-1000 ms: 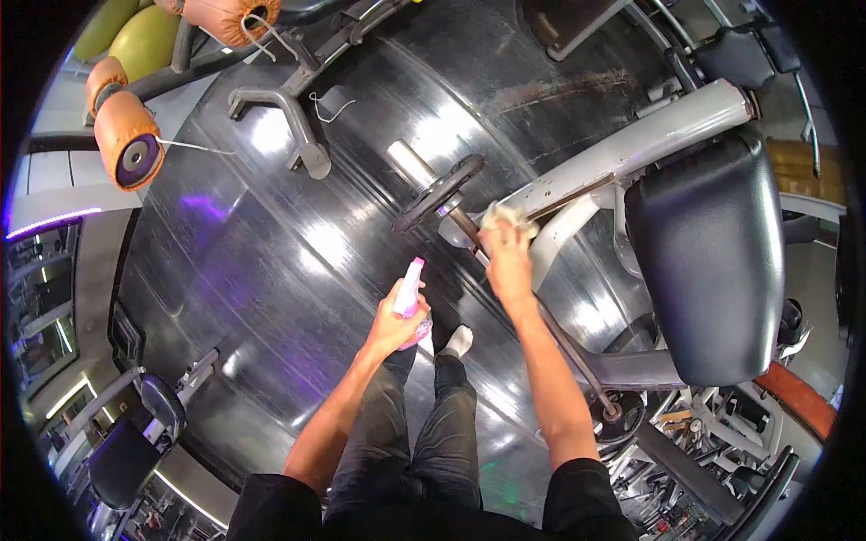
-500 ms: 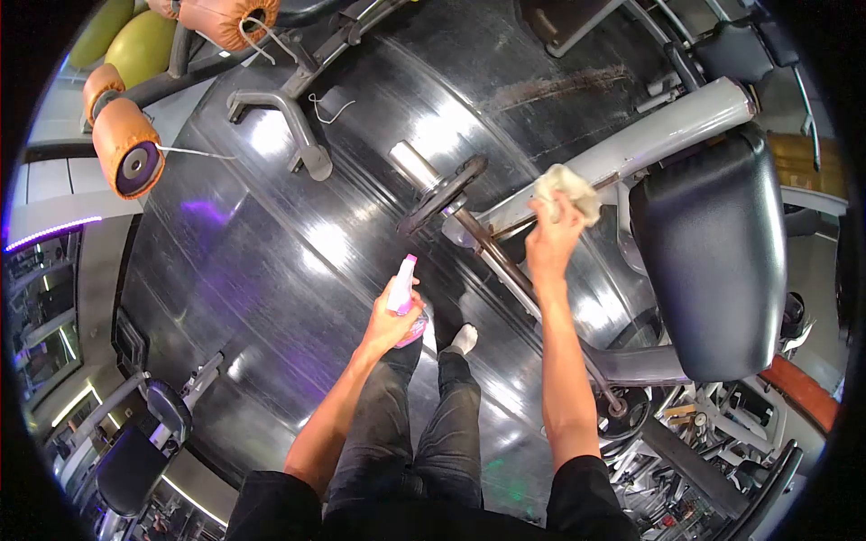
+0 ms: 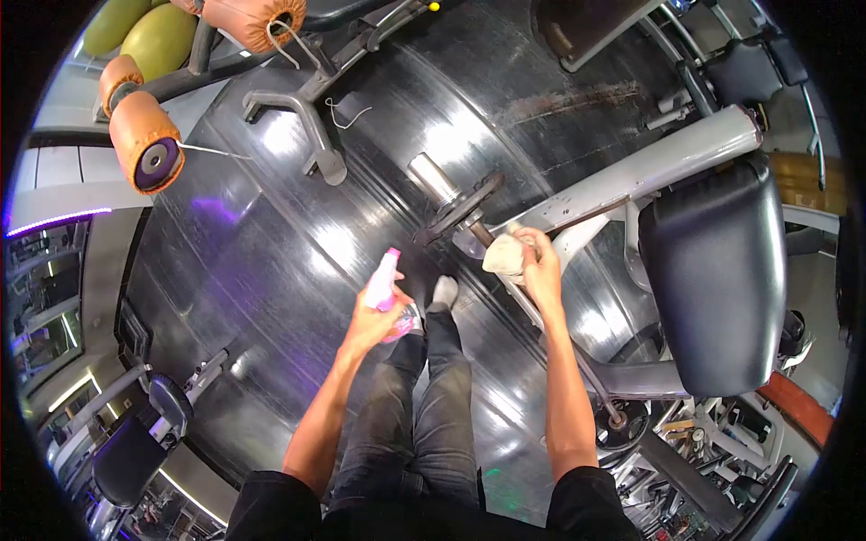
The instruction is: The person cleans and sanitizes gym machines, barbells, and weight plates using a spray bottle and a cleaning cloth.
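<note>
Spray bottle sits in the left hand, below and to the left of the weight plate and well apart from it. Its pink head is the uppermost part and its clear lower body is mostly hidden by the fingers, so what is inside cannot be told. Its long axis runs from the palm up and slightly right, with the nozzle end aimed toward the weight plate. The left hand is wrapped shut around the bottle's body, its forearm reaching up from the lower middle of the view over the dark trousers.

The cloth, pale and bunched, lies just below and to the right of the weight plate, pressed against the bar where the bar leaves the plate. The right hand is closed on the cloth, fingers curled over the top of it. The wrist is straight and the right arm stretches out nearly full length from the shoulder. The bar's long axis runs from the weight plate down and to the right.

Right of the weight plate stand the grey frame and the black pad. Far to its left is an orange roller, above the glossy black floor.
</note>
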Available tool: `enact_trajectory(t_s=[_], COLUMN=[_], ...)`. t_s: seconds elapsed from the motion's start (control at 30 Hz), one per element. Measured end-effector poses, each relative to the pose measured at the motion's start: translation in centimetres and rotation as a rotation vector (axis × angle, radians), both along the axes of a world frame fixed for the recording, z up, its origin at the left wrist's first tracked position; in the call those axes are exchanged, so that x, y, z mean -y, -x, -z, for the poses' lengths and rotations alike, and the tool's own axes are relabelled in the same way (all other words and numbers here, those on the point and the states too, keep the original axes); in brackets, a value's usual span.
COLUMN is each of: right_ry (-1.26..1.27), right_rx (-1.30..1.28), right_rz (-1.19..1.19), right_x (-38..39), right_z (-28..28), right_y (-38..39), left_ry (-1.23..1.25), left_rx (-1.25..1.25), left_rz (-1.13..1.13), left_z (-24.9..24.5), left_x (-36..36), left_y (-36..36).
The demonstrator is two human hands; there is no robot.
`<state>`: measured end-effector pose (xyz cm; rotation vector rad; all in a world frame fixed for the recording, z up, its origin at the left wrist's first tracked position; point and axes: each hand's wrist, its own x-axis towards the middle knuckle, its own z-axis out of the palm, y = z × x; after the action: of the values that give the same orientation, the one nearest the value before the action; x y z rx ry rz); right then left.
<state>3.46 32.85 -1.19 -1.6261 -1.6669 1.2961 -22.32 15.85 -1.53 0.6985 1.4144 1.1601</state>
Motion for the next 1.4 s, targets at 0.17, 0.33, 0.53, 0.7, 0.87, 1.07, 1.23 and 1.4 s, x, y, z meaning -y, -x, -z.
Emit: enact_trajectory(t_s=[0.17, 0.33, 0.53, 0.7, 0.87, 1.07, 1.23, 1.4], right_ry=[-0.146, -0.193, -0.164, -0.097, -0.218, -0.032, -0.225, -0.051], right_rx=[-0.248, -0.2, -0.249, -0.188, 0.103, 0.598, 0.711, 0.406], right_rz=[0.141, -0.043, -0.157, -0.201, -0.448, -0.58, -0.922, -0.433], right_x=[-4.0, -9.1, -12.7, -14.5, -14.9, -11.3, -7.5, -10.1], right_z=[-5.3, -4.5, -2.8, -0.8, 1.3, 4.2, 2.4, 6.1], right_y=[4.5, 8.0, 9.0, 9.8, 14.0, 19.1, 16.1, 19.1], left_ry=[0.149, 0.254, 0.251, 0.231, 0.303, 0.358, 0.394, 0.42], left_rx=[-0.097, -0.195, -0.359, -0.448, -0.314, -0.227, -0.154, -0.113], left_rz=[0.013, 0.153, 0.333, 0.371, 0.274, 0.128, 0.085, 0.016], left_z=[-0.9, -0.1, 4.5, 5.0, 4.6, 4.5, 4.5, 3.9], left_x=[-4.5, -10.5, -14.5, -15.6, -14.1, -10.0, -7.0, -5.9], left_y=[2.8, 4.2, 4.9, 4.8, 5.2, 5.5, 5.3, 5.7])
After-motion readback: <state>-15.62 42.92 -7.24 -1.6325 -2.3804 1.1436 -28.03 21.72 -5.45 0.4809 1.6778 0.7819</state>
